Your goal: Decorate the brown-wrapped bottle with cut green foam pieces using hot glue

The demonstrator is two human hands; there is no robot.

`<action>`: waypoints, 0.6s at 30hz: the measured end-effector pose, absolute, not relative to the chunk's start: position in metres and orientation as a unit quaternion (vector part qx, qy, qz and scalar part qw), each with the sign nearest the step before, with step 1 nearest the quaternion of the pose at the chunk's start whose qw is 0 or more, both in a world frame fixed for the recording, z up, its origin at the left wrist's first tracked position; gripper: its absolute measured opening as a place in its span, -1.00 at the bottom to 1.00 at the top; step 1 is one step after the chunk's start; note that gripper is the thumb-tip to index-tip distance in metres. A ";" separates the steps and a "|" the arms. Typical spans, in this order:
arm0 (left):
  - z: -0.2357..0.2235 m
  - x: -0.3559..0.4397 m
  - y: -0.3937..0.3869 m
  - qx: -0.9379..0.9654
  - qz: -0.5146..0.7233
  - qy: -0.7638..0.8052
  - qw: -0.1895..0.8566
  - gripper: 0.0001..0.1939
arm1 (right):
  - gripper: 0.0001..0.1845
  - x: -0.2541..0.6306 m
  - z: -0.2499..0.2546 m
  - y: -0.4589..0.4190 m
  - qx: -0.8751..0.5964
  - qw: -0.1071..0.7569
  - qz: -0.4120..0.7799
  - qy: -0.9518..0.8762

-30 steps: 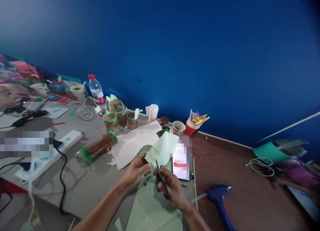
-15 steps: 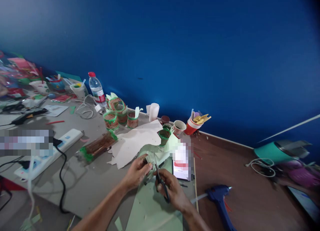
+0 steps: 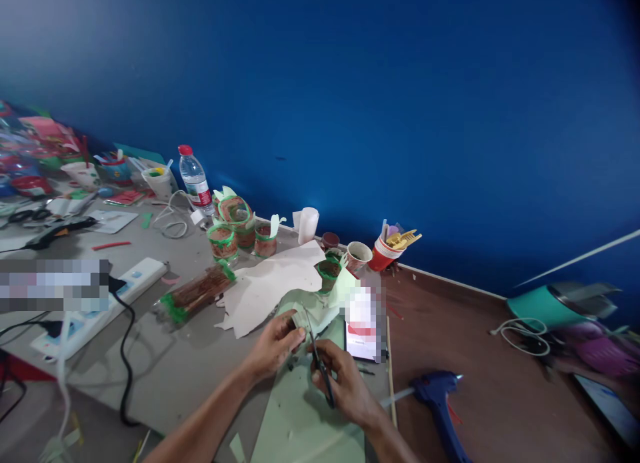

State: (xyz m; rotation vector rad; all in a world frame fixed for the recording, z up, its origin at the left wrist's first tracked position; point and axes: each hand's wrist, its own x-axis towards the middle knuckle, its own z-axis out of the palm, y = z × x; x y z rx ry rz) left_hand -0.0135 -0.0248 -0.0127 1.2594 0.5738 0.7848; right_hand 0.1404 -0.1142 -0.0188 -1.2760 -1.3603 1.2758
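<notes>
Blue wall (image 3: 360, 109) stands behind a crowded bench (image 3: 195, 376), grey to the left of the phone (image 3: 361, 346) and brown to its right. Just left of that phone I see both hands at work, close beside each other; I cannot tell whether they touch. The left hand (image 3: 277, 343) pinches the paper (image 3: 325, 308), a pale green piece that curls up toward the phone's far left corner. The right hand (image 3: 343, 379), nearest the phone, is wrapped around the handles of the scissors (image 3: 324, 376), whose blades point away from the person, up against the paper. From here I can't make out whether the blades are parted. A green sheet (image 3: 320, 426) lies beneath both hands, left of the phone and nearer than it. Beyond the phone stand a paper cup (image 3: 359, 255) and a red cup (image 3: 384, 258) with yellow pieces poking out. Farther left of it are white card (image 3: 275, 281), brown pots (image 3: 223, 245) and a power strip (image 3: 120, 299). Right of the phone, and nearer, lies a blue glue gun (image 3: 440, 403).
</notes>
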 end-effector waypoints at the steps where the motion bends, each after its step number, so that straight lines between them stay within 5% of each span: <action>1: -0.011 -0.013 -0.025 0.568 0.352 0.258 0.698 -0.54 | -0.62 0.140 -0.018 -0.114 -0.511 0.427 0.512 -0.543; 18: -0.024 -0.017 -0.019 0.603 0.341 0.266 0.670 -0.57 | -0.78 0.135 -0.028 -0.113 -0.514 0.444 0.532 -0.505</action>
